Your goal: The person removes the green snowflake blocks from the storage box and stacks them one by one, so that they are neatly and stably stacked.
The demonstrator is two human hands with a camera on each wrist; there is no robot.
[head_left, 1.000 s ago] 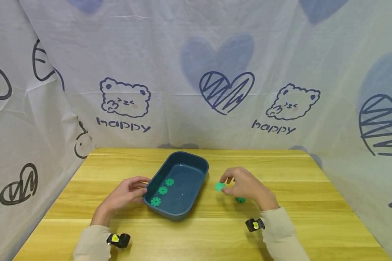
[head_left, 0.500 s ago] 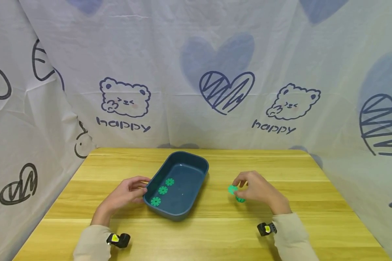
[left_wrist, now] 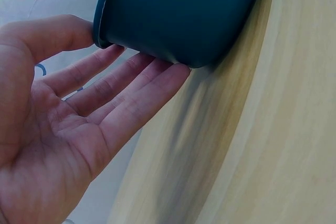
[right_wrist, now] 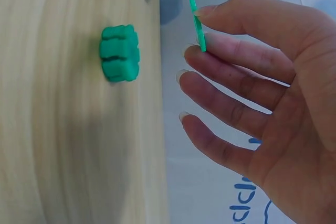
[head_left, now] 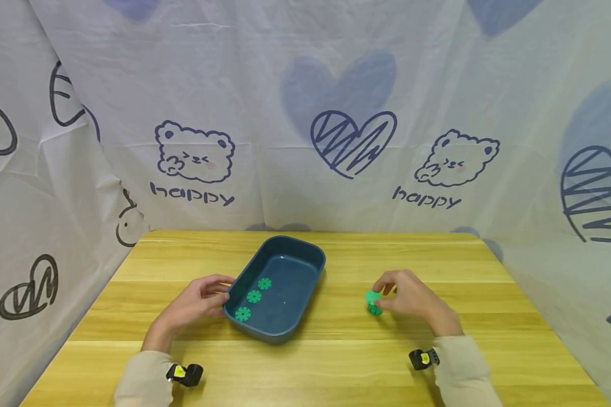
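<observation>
My right hand [head_left: 407, 294] pinches one thin green notched disc [right_wrist: 198, 24] between thumb and forefinger. Its other fingers are spread loosely. Below that disc, a short stack of green notched discs [right_wrist: 121, 53] stands on the table, with a gap between them. My left hand [head_left: 196, 299] rests against the left side of a dark blue rectangular bin [left_wrist: 173, 11]. Its thumb touches the rim, and the nearly straight fingers lie along the outer wall. Inside the bin, three green discs [head_left: 254, 297] lie flat in a row along the left side.
The wooden table [head_left: 315, 373] ends at a white printed cloth [head_left: 295, 186] hanging behind it. More cloth hangs at both sides. Each wrist wears a small black camera [head_left: 185, 374]. Bare wood lies between the bin and the stack.
My right hand has moved to the right with its disc, from beside the bin to just over the stack. My left hand and the bin have stayed put.
</observation>
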